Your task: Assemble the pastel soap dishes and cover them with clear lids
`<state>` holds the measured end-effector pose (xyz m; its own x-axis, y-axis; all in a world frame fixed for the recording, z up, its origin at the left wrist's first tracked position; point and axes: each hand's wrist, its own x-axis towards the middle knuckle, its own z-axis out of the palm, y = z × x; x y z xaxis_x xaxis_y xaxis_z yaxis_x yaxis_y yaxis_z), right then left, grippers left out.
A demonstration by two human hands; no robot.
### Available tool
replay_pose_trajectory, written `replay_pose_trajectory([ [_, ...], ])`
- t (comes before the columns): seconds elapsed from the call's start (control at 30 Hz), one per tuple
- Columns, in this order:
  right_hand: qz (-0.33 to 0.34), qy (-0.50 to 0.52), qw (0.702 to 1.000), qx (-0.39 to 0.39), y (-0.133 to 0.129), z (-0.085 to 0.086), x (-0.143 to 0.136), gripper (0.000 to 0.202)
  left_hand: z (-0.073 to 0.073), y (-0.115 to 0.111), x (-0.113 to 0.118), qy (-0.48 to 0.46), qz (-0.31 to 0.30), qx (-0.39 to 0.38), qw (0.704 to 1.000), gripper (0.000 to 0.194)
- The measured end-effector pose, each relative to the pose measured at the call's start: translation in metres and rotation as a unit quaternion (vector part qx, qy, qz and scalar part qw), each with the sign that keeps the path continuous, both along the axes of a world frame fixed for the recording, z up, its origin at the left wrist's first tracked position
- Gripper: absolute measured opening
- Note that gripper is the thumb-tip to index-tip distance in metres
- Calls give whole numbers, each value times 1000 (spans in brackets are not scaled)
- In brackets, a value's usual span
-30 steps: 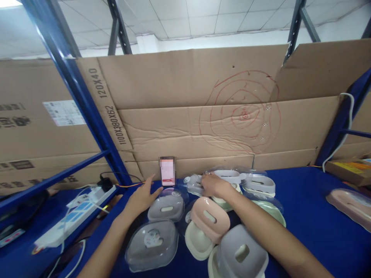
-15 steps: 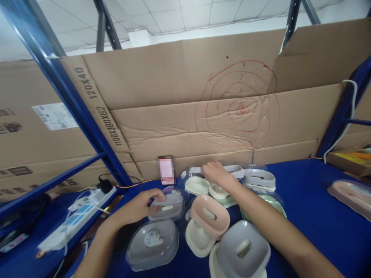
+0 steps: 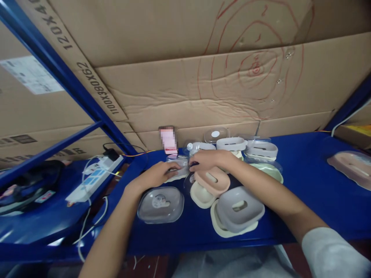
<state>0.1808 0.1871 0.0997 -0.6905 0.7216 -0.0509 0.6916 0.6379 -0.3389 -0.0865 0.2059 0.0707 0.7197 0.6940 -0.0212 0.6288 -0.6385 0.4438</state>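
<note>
My left hand (image 3: 162, 172) is closed at the left side of a grey soap dish (image 3: 182, 170), fingers bent over its edge. At that dish's right end, my right hand (image 3: 207, 159) has its fingers curled downward; its fingertips are partly hidden, so what they pinch is unclear. Just in front of the right hand, a pink soap dish (image 3: 220, 184) rests over a cream tray (image 3: 203, 196). A larger grey soap dish (image 3: 242, 208) lies tilted on another cream tray (image 3: 218, 227). Nearer to me, below my left hand, sits a grey dish under a clear lid (image 3: 160, 204).
Behind stand more grey dishes (image 3: 231, 144) and a clear lid (image 3: 216, 135) against the cardboard wall (image 3: 162, 92). A phone-like pink object (image 3: 168, 139) leans there. To the left lies a power strip (image 3: 89, 181) with cables; a pinkish packed item (image 3: 352, 168) lies right.
My right hand has come from the back row toward me and left, beside my left hand. My left hand stays at the grey soap dish. The view has tilted down.
</note>
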Motion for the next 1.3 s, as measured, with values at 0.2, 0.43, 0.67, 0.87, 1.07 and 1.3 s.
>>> replay_pose_trajectory([
  [0.2,-1,22,997,69,6,7,10,56,-5,-3,24,-120,26,71,990,41],
  [0.43,-34,13,993,117,3,36,40,12,34,-49,19,-136,0,168,976,51],
  [0.67,-250,27,934,252,-4,78,125,65,13,-104,-50,69,-39,176,981,85],
  [0.87,-32,51,987,152,-120,56,109,56,-25,-109,-42,10,-31,198,980,70],
  [1.07,35,27,999,-12,-195,-27,106,107,-2,-109,-8,-62,-18,243,968,60],
  [1.3,-11,123,984,129,-164,-22,126,39,-1,-49,76,-132,-45,306,942,63],
])
